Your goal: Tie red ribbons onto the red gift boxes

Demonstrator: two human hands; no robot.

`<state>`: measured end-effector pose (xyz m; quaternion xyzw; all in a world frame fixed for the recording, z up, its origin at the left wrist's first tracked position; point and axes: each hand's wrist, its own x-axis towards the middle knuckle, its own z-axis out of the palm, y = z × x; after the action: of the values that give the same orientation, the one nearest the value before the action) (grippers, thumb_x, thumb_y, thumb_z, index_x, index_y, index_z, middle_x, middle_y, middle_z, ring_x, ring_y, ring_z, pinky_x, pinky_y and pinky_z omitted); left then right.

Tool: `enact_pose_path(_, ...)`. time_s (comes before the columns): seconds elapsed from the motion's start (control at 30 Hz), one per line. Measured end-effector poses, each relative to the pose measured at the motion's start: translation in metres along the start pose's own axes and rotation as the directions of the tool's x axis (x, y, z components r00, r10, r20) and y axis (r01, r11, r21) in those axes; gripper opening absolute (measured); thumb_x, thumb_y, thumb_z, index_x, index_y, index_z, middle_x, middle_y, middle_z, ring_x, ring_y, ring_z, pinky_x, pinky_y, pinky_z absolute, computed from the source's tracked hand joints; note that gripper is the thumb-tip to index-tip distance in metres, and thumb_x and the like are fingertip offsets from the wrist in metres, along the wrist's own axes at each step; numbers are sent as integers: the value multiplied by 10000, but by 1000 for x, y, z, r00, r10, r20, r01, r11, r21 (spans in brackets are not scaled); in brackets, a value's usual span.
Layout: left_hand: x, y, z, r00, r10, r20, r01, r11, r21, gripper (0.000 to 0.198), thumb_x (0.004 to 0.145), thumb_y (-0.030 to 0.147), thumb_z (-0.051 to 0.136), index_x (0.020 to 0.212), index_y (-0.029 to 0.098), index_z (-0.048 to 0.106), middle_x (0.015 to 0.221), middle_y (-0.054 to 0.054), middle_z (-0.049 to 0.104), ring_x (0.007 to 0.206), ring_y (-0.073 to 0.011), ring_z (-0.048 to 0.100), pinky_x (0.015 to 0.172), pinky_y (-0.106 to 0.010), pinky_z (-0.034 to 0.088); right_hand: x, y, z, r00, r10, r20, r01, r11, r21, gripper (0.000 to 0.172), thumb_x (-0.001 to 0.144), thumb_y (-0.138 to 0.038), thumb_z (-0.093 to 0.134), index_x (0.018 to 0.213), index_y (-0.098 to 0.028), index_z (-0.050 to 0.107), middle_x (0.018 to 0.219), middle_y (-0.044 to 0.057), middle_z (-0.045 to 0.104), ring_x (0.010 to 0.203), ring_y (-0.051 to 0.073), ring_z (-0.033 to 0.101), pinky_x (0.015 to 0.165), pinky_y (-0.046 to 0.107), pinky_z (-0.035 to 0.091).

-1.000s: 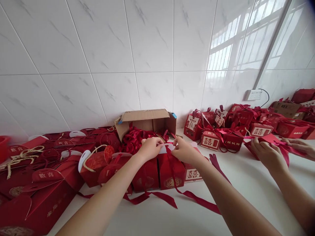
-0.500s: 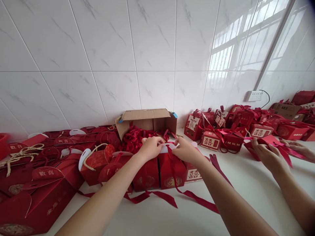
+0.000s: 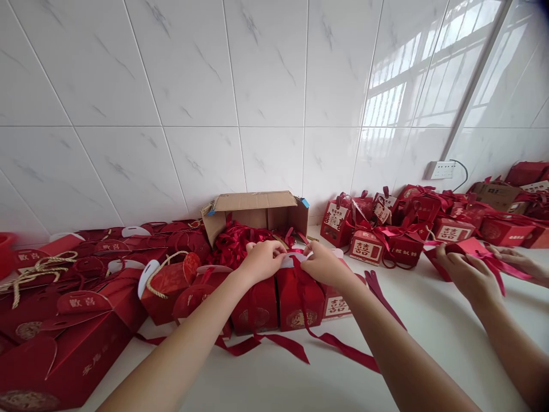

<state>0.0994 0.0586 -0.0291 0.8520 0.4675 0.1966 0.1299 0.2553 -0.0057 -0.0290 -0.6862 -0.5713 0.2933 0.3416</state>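
Comparing with a second ago, little change is found: the left hand (image 3: 266,261) and right hand (image 3: 322,264) remain apart, one either side of the white flap (image 3: 289,261) atop a red box (image 3: 299,306), between five and six o'clock on the worktop (image 3: 257,389). Whether fingers pinch the ribbon (image 3: 302,289) cannot be told. Its tail lies at five o'clock, unmoved; work appears no further advanced.

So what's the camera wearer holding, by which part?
Left hand and right hand seem to pinch the red gift box by its white flap; grip on ribbon unclear.
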Motion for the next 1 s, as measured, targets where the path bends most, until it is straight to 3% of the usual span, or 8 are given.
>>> enact_pose_path(0.23,-4,6,-8,999,19,39,-19,1000,-11,189,821,310,508,864,249,681,884,-14,758,874,-212,665,998,-434,302,-1,3,3,997,-76,-26,77,995,56,209,637,-92,559,765,-224,459,632,2,571,475,121,430,468,260,329)
enact_pose_path(0.5,5,11,-11,996,23,84,-19,999,-45,305,838,441,485,859,247,719,925,-28,753,897,-243,647,995,-455,325,-12,4,0,979,-193,-66,198,977,81,172,685,-120,554,689,-265,462,599,16,546,515,143,453,498,294,339)
enact_pose_path(0.7,15,12,-14,975,48,215,-33,997,-71,296,788,471,561,819,241,745,791,-6,749,781,-212,634,902,-388,413,-2,7,3,989,-145,-38,145,989,0,190,660,-106,559,713,-250,447,569,-3,521,508,153,438,496,287,319)
enact_pose_path(1.0,15,8,-17,960,67,272,-56,997,-47,322,767,509,585,822,238,750,789,-17,738,783,-217,624,831,-349,436,5,12,6,995,-101,7,101,993,-54,182,690,-122,539,794,-214,421,610,-27,514,546,136,453,532,245,323)
